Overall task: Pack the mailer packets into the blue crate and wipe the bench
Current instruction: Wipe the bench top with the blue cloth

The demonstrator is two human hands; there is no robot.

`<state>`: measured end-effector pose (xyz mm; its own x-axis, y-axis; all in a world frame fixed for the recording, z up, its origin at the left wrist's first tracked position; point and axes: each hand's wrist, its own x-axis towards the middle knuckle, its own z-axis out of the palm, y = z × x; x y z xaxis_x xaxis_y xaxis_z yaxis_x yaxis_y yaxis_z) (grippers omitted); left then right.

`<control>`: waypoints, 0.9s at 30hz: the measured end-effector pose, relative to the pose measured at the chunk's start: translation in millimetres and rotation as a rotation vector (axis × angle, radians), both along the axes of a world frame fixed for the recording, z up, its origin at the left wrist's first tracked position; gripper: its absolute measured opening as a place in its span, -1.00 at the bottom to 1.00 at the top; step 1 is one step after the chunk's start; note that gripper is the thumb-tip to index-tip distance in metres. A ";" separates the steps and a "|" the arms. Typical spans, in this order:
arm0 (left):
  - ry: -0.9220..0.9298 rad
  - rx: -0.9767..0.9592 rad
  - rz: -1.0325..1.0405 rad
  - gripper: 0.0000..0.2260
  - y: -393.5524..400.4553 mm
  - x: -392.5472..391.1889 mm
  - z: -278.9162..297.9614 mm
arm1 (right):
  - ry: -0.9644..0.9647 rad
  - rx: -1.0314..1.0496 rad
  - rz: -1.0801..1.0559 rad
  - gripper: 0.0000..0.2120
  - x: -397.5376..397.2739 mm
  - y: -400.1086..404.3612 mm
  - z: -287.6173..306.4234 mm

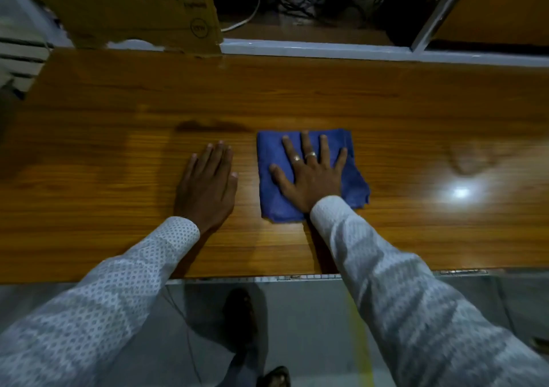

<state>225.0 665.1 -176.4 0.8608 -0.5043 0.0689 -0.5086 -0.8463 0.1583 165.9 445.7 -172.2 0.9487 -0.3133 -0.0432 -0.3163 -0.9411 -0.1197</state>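
Glossy wood-grain desk (297, 89) spans the whole view, a lamp glare at its right. Brown cardboard box (142, 9) printed "Crompton" stands at the far-left edge. Folded blue cloth (353, 178) lies flat mid-desk, slightly right of centre. Right hand (310, 175) presses on the cloth, fingers straight and splayed, two rings on it. Left hand (208, 184) lies flat on bare wood just beside the cloth, fingers together.

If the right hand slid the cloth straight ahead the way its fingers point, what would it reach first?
Likely nothing on the bench: ahead of the right hand and blue cloth lies bare wood up to the white ledge at the back edge. The cardboard box sits off to the left.
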 end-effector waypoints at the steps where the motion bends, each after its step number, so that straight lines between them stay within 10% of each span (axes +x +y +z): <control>1: -0.005 -0.005 0.002 -0.46 0.1 0.3 -0.8 | -0.005 -0.008 0.030 -0.28 -13.3 0.3 -2.1; 27: -0.017 -0.058 0.052 -0.47 -1.8 5.9 -4.7 | 0.025 0.010 -0.059 -0.24 -19.1 15.1 1.6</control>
<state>230.9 663.2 -181.1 0.8840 -0.4539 0.1122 -0.4675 -0.8611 0.1997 146.8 460.9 -170.6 0.9273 -0.3677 -0.0705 -0.3738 -0.9196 -0.1208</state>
